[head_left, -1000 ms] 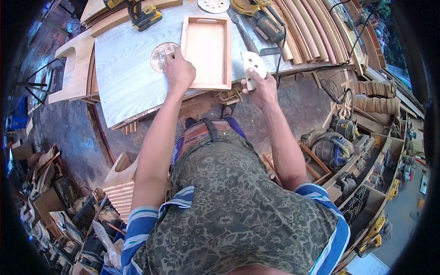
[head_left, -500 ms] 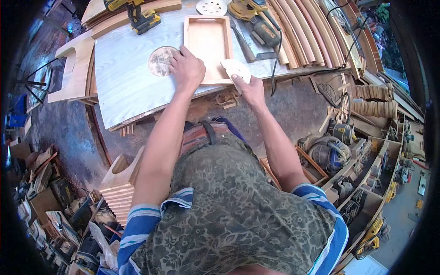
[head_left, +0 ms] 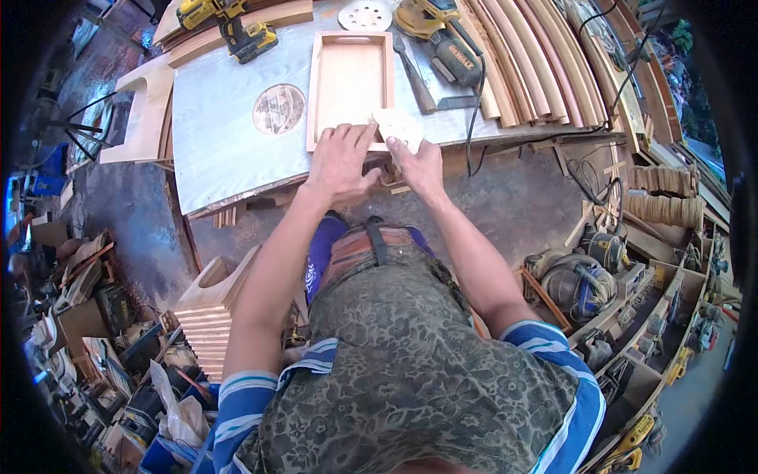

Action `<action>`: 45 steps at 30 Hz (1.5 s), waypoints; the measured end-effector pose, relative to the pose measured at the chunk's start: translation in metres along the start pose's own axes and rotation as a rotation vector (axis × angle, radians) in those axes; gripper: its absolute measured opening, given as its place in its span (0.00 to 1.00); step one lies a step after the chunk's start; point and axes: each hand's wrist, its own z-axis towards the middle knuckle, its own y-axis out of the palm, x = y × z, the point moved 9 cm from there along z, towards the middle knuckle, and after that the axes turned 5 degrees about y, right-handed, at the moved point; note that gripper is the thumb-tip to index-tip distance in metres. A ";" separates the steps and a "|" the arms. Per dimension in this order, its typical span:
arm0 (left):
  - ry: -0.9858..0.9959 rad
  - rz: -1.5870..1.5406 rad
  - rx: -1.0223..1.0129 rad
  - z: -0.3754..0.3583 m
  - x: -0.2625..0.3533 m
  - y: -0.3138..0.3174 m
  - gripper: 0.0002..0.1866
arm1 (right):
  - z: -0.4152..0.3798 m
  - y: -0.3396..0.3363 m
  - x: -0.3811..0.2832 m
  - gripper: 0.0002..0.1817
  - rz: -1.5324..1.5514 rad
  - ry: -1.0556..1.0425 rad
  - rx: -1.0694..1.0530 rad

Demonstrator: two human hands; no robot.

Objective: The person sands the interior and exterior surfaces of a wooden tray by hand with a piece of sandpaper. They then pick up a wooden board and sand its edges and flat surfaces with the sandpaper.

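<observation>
A shallow wooden tray with raised sides lies on the light-grey tabletop. My left hand is at its near left corner, fingers stretched over the near rim and thumb held apart. In my right hand, a pale sanding disc with holes is pinched between thumb and fingers. The folded-looking disc overlaps the tray's near right corner. Left of the tray, a round mottled patch shows on the tabletop. Another white disc with holes lies beyond the tray.
A yellow cordless drill stands at the back left. Right of the tray lie a chisel-like tool and a DeWalt sander with a dangling cord. Long wooden strips cover the table's right side. Power tools and bins stand at lower right.
My left hand has moved from beside the round patch to the tray's near rim. My right hand has shifted slightly left with the sanding disc, which now overlaps the tray corner.
</observation>
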 end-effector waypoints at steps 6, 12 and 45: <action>-0.118 0.215 -0.021 0.000 -0.006 0.016 0.27 | 0.002 -0.002 -0.012 0.27 -0.120 -0.137 0.039; -0.083 0.159 0.002 0.001 -0.011 0.024 0.24 | 0.014 0.002 -0.013 0.25 -0.044 -0.207 0.015; -0.165 0.100 -0.102 0.005 -0.014 0.023 0.23 | 0.015 0.000 -0.018 0.26 -0.181 -0.263 0.114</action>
